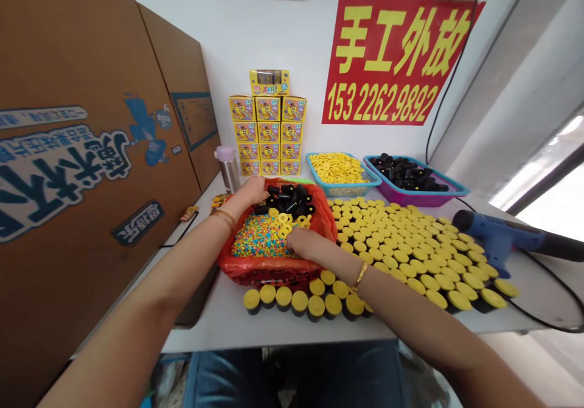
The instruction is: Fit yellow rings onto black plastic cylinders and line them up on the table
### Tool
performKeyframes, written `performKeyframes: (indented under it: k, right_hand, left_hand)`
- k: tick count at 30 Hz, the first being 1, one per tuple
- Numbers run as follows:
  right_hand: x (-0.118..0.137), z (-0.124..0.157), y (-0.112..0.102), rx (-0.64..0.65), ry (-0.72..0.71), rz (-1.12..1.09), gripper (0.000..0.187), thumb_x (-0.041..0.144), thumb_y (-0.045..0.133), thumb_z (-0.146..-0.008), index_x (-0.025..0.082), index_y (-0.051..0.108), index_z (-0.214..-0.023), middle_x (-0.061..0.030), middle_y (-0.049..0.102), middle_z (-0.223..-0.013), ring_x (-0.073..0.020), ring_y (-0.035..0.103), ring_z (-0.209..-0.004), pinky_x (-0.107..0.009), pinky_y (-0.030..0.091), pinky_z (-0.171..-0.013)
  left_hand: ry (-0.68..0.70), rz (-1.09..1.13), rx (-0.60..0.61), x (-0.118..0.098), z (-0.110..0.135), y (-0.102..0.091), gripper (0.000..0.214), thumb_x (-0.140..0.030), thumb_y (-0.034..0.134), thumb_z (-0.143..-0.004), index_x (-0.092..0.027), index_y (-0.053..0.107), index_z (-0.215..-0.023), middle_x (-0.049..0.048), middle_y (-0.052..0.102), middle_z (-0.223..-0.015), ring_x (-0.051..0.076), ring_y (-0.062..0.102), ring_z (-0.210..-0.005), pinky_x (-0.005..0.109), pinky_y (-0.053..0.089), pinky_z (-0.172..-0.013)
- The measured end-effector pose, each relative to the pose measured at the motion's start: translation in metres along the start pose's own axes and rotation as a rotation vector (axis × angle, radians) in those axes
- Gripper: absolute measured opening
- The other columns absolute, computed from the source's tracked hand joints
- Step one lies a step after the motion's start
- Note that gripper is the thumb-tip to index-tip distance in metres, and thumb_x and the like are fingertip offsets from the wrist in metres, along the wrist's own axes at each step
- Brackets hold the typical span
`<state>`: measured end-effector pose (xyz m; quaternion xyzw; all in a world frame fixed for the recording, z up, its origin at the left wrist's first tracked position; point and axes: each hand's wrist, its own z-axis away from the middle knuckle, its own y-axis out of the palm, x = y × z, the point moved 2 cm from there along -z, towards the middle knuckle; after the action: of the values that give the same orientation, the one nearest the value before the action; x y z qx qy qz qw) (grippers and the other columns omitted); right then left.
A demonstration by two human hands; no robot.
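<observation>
A red plastic bag lines a basket (269,267) in front of me; it holds small multicoloured candy beads (258,238), yellow rings (283,218) and black cups (292,200). My left hand (255,190) reaches over the basket's back left side, beside the black cups. Its fingers look curled, with their tips hidden. My right hand (301,242) dips down at the right of the beads, just under the yellow rings. Those fingers are bent together too, and whatever lies in them is out of sight.
Black cups with yellow lids (401,244) cover the table's right side, with several more before the basket. Behind stand a basket of yellow rings (337,169), a basket of black parts (406,174), stacked yellow boxes (269,131) and a flask (228,171). A blue heat gun (506,238) lies right; large cartons (91,152) left.
</observation>
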<state>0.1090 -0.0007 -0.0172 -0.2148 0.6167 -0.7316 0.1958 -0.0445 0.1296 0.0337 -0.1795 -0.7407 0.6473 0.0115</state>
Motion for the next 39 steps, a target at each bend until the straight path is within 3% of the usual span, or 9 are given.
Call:
performKeyframes:
  k: [4,8,12,17,21,25,30,35,39]
  right_hand:
    - [-0.006,-0.004,0.006,0.048,-0.246,-0.249,0.025,-0.005,0.056,-0.067,0.011,0.072,-0.076,0.0004,0.065,-0.066,-0.0113,0.057,-0.067,-0.020,0.043,-0.065]
    - [-0.015,-0.009,0.010,-0.075,-0.148,-0.740,0.017,0.005,0.066,-0.069,0.013,0.070,-0.083,0.0019,0.065,-0.071,-0.0110,0.058,-0.067,-0.022,0.046,-0.066]
    - [-0.023,-0.009,0.010,-0.236,-0.092,-1.128,0.027,0.021,0.081,-0.062,0.014,0.068,-0.084,-0.0009,0.069,-0.079,-0.0140,0.063,-0.075,-0.028,0.053,-0.075]
    - [-0.030,0.000,0.003,-0.394,-0.053,-1.236,0.037,0.029,0.084,-0.059,0.015,0.069,-0.089,-0.0050,0.071,-0.088,-0.0169,0.067,-0.083,-0.035,0.055,-0.083]
    - [-0.033,0.006,-0.006,-0.451,-0.058,-1.150,0.033,0.032,0.081,-0.063,0.015,0.068,-0.089,-0.0056,0.071,-0.086,-0.0171,0.067,-0.082,-0.035,0.055,-0.082]
    - [-0.038,0.008,-0.017,-0.509,-0.072,-1.044,0.026,0.026,0.075,-0.068,0.013,0.068,-0.089,-0.0055,0.069,-0.082,-0.0155,0.065,-0.076,-0.032,0.054,-0.078]
    - [-0.032,0.015,-0.031,-0.533,-0.065,-0.673,0.023,0.017,0.066,-0.077,0.013,0.073,-0.098,-0.0058,0.068,-0.084,-0.0146,0.061,-0.075,-0.028,0.049,-0.072]
    - [-0.009,0.023,-0.048,-0.505,-0.160,-0.116,0.027,0.010,0.057,-0.085,0.017,0.075,-0.104,-0.0095,0.064,-0.100,-0.0205,0.056,-0.097,-0.029,0.042,-0.077]
    - [0.008,0.026,-0.061,-0.464,-0.194,0.137,0.028,0.012,0.050,-0.094,0.018,0.074,-0.107,-0.0112,0.060,-0.104,-0.0224,0.051,-0.099,-0.030,0.039,-0.076]
  left_hand:
    - [-0.146,0.785,0.025,-0.002,0.037,-0.008,0.026,-0.014,0.055,-0.078,-0.014,0.072,-0.097,0.0104,0.074,-0.094,0.023,0.069,-0.095,0.034,0.057,-0.084]
    - [-0.296,1.427,0.209,-0.005,0.069,0.003,0.018,-0.011,0.054,-0.082,-0.013,0.070,-0.090,0.0103,0.071,-0.081,0.018,0.068,-0.081,0.034,0.061,-0.079]
    - [-0.371,1.709,0.134,-0.005,0.089,0.012,0.012,-0.020,0.055,-0.089,-0.017,0.065,-0.082,0.0077,0.068,-0.075,0.015,0.065,-0.071,0.031,0.062,-0.071]
    - [-0.252,1.543,0.039,-0.009,0.104,0.019,0.020,-0.026,0.080,-0.068,-0.015,0.064,-0.074,0.0027,0.064,-0.070,0.009,0.055,-0.057,0.022,0.050,-0.054]
    - [-0.017,1.158,-0.135,-0.014,0.111,0.023,0.031,-0.025,0.086,-0.051,-0.014,0.066,-0.070,-0.0001,0.065,-0.070,0.010,0.057,-0.063,0.024,0.047,-0.062]
    - [0.158,1.001,-0.019,-0.024,0.115,0.026,0.035,-0.026,0.085,-0.049,-0.013,0.071,-0.078,0.0008,0.067,-0.073,0.013,0.058,-0.067,0.026,0.046,-0.066]
    - [0.213,0.909,0.070,-0.028,0.118,0.025,0.035,-0.034,0.086,-0.051,-0.012,0.072,-0.075,-0.0037,0.056,-0.060,0.010,0.048,-0.057,0.023,0.038,-0.057]
    - [0.218,0.894,0.150,-0.026,0.118,0.027,0.036,-0.040,0.085,-0.052,-0.012,0.065,-0.063,-0.0055,0.048,-0.055,0.008,0.041,-0.053,0.022,0.032,-0.052]
    - [0.199,0.864,0.104,-0.026,0.118,0.024,0.041,-0.040,0.087,-0.048,-0.014,0.057,-0.055,-0.0065,0.042,-0.051,0.007,0.036,-0.051,0.022,0.026,-0.049]
